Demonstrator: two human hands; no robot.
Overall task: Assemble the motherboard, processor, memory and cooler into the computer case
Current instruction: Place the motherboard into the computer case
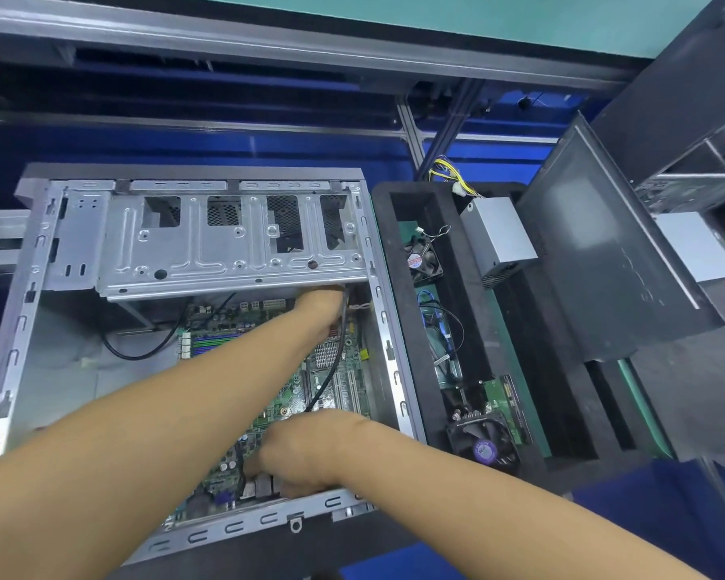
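Note:
The grey computer case (30,295) lies open on its side. Inside it rests the green motherboard (344,385), which has a small silver heatsink (326,353) and memory slots (212,342). My left hand (321,305) reaches to the board's far right corner, and its fingers are hidden under the drive cage (227,244). My right hand (300,456) curls its fingers round the board's near edge at the rear ports. A black cable (332,370) runs across the board between my hands. The cooler with its fan (484,443) sits in the black foam tray (398,328) to the right.
The tray also holds a small fan (423,261), blue cables (432,320) and a silver power supply (499,236) with yellow wires. A dark side panel (603,265) leans at the right. A loose black cable (143,349) loops on the case floor at the left.

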